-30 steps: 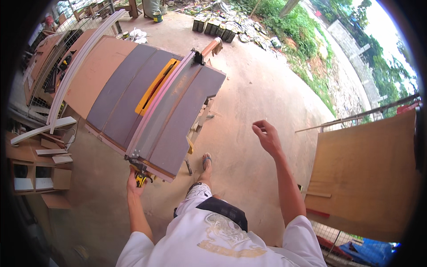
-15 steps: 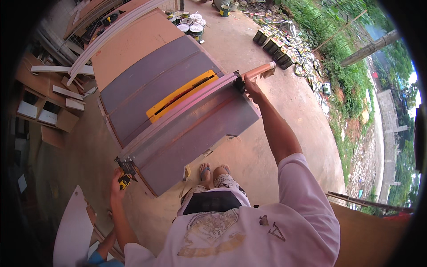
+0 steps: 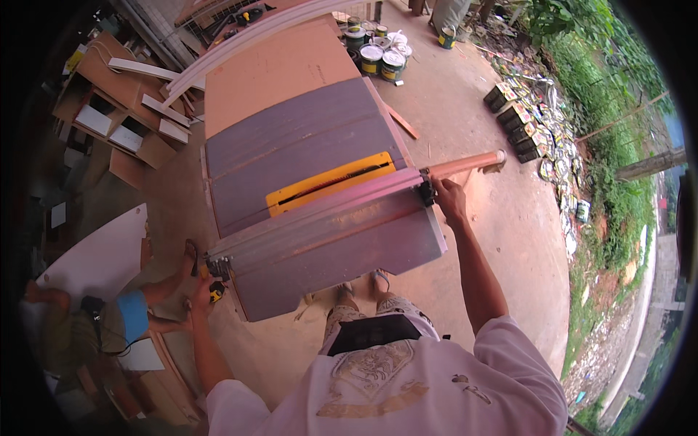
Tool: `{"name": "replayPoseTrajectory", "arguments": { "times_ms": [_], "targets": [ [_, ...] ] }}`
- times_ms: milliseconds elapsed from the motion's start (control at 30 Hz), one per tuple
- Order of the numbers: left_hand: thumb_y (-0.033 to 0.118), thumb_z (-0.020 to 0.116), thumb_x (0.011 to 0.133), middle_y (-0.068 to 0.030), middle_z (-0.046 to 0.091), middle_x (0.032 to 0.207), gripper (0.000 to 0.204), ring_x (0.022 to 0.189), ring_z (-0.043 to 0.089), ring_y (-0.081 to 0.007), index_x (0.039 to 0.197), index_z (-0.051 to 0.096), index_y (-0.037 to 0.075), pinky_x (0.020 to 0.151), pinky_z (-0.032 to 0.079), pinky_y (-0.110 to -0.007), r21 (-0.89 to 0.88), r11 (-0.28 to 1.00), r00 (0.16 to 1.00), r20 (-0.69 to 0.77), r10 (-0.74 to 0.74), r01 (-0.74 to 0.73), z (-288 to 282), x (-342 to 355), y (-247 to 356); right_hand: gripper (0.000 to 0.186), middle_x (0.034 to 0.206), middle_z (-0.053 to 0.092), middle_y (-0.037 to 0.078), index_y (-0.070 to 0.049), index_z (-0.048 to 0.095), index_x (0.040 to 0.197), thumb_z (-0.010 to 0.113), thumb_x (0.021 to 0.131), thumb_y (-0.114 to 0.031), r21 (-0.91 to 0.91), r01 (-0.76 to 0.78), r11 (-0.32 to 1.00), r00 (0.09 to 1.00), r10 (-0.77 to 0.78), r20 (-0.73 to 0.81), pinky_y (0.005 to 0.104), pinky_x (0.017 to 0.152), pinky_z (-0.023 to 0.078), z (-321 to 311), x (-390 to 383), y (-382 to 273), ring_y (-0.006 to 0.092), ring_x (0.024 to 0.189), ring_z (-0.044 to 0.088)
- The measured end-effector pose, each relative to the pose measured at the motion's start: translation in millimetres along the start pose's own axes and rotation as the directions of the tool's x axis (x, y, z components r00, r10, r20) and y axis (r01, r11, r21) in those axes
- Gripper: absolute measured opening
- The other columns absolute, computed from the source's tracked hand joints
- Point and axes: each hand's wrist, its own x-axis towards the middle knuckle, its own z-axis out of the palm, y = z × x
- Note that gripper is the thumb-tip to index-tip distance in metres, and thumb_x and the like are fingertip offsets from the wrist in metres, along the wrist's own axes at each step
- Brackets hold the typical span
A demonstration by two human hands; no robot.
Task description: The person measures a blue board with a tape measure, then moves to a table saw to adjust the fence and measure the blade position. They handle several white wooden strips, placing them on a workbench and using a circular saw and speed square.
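Observation:
A table saw (image 3: 327,261) with a grey top stands before me, a dark blade slot running through its yellow insert plate (image 3: 331,183). Across the top, on my side of the insert, lies a long pinkish rip fence (image 3: 320,205). My left hand (image 3: 201,292) is closed around a yellow and black tape measure (image 3: 217,291), close beside the metal clamp (image 3: 218,266) at the fence's left end. At the other end, my right hand (image 3: 451,199) grips the black fence clamp (image 3: 427,190); its fingers are partly hidden. Beyond that hand sticks out a round reddish rail (image 3: 472,163).
A brown board (image 3: 283,69) extends behind the saw. Paint buckets (image 3: 382,58) stand at the back, dark tins (image 3: 518,120) at the right. At the left, another person (image 3: 109,320) is beside a white curved panel (image 3: 102,247). Wooden cabinet parts (image 3: 116,116) are piled far left.
The view has turned, so the saw sits farther right and lower in the picture. More of the other person shows at the left. Both my hands remain at the fence's ends.

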Motion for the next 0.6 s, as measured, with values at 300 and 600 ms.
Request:
{"name": "replayPoseTrajectory", "arguments": {
  "times_ms": [300,600],
  "targets": [
    [0.016,0.064,0.102,-0.0064,0.071,0.104,0.027,0.086,0.072,-0.0171,0.125,0.059,0.003,0.077,0.057,-0.032,0.115,0.986,0.992,0.053,0.115,-0.12,-0.3,-3.3,-3.9,0.046,0.091,0.069,0.007,0.002,0.069,0.105,0.056,0.109,-0.042,0.155,0.039,0.987,0.997,-0.05,0.064,0.0318,0.079,0.055,1.1,0.6,31.0,0.0147,0.084,0.065],
    [-0.001,0.076,0.089,-0.0022,0.069,0.108,0.041,0.096,0.068,-0.0144,0.127,0.062,0.003,0.086,0.055,-0.032,0.322,0.919,0.97,0.162,0.183,-0.227,-6.3,0.3,14.8,0.04,0.093,0.064,0.002,-0.003,0.068,0.114,0.054,0.109,-0.04,0.542,0.109,0.834,0.984,-0.169,0.063,0.028,0.077,0.051,15.3,-26.2,9.2,0.0091,0.083,0.059]
  ]
}}
